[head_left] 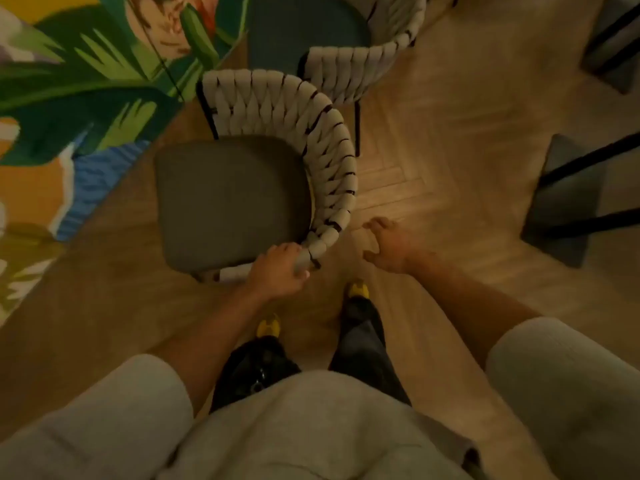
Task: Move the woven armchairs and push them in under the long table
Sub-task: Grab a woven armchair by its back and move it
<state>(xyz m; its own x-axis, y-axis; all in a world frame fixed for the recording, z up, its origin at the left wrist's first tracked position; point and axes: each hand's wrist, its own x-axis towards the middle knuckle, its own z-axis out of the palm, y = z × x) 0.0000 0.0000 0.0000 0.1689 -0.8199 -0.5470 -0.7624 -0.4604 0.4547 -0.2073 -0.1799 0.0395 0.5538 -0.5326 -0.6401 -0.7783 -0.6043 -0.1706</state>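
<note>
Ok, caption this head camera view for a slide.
Left hand grips the near woven armchair by its backrest end; right hand hovers open.

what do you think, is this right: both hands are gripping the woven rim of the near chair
Not quite. Only the left hand grips the woven rim of the near chair. The right hand is beside it over the floor, holding nothing. The head view shows this.
</note>
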